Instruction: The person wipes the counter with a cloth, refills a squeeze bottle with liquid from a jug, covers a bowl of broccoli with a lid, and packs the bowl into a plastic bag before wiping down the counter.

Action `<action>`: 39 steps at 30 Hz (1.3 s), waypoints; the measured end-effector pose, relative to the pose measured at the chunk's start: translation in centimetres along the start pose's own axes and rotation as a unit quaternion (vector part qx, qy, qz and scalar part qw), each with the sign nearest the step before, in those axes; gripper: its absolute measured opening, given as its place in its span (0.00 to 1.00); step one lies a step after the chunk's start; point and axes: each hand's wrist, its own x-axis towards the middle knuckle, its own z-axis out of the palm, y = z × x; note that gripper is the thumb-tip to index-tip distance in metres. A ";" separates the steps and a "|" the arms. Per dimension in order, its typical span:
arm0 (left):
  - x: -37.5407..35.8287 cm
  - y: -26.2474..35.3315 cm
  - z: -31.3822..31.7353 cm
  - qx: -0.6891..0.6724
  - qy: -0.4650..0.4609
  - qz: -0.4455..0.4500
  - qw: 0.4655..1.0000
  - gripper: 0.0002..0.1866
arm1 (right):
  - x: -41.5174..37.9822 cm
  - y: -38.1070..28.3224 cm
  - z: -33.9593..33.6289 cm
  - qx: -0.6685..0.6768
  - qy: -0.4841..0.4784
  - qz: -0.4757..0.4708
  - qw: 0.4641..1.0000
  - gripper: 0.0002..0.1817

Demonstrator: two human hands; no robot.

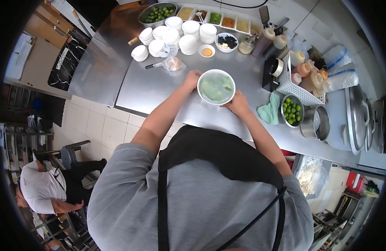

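A round white bowl (216,100) stands on the steel counter, with leafy green pieces showing through a cloudy, clear cover on top. My left hand (193,79) closes on its upper left side, and my right hand (238,103) grips its lower right side. Fingertips of both hands are partly hidden by the bowl's edge. Beyond the left hand lie a clear plastic bag (173,64) with something pale inside and a dark-handled tool (154,65). A small white dish (207,51) with an orange-yellow round in it sits behind the bowl.
Stacked white dishes (188,44) and a topping tray (216,19) line the back. A white bowl (226,42) holds dark strips. To the right are a green cloth (268,109), a bowl of green citrus (292,111), a bottle basket (299,90) and a pot (316,122). Another person (44,186) is at left.
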 end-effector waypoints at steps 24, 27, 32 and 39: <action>-6.0 5.8 -9.8 0.016 0.297 0.251 0.921 0.27 | -1.9 5.3 -1.3 -0.081 0.154 -0.028 0.984 0.13; -8.4 6.1 -6.2 0.192 0.347 0.354 0.847 0.21 | 2.1 5.9 -0.8 -0.094 0.192 -0.015 0.977 0.13; -7.1 10.7 -5.3 0.191 0.268 0.454 0.828 0.15 | 2.0 5.0 -0.6 -0.119 0.201 -0.016 0.972 0.12; -6.2 30.5 -9.1 0.031 0.266 0.667 0.695 0.13 | -4.8 4.4 -0.4 -0.066 0.225 -0.027 0.972 0.12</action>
